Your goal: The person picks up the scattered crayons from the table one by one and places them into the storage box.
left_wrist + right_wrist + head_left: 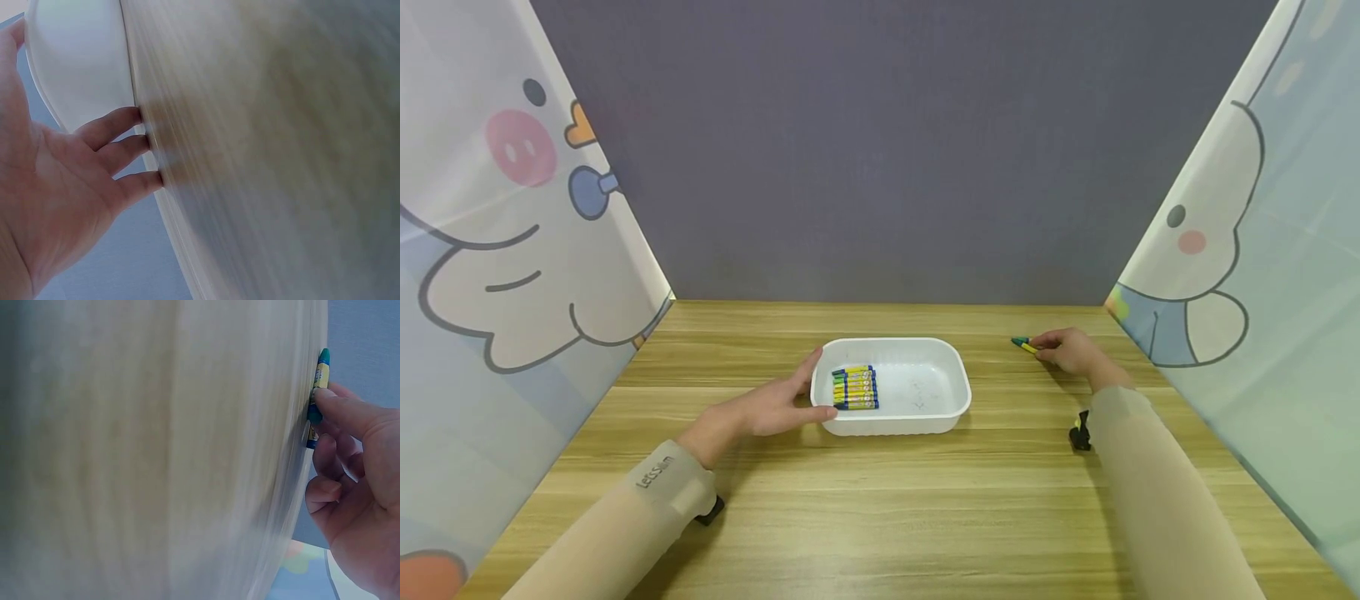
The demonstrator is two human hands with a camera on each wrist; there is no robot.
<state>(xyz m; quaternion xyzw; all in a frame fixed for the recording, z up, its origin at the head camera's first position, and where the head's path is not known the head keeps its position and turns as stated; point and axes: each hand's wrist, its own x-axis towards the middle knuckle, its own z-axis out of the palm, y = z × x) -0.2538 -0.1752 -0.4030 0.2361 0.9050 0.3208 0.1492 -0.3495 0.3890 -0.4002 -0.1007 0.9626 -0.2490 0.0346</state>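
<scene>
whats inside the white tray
A row of crayons lies side by side in the left part of the white tray; the rest shows bare floor. Nothing visible covers them.

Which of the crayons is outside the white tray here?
The green crayon on the wooden table, under the right hand fingertips. All the others lie side by side in the white tray, which the left hand touches.

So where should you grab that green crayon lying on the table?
Pinch the crayon around its wrapped middle, coming down from above. It lies flat on the table, thin and round, so finger and thumb on its long sides hold best. The right hand already touches it there.
</scene>
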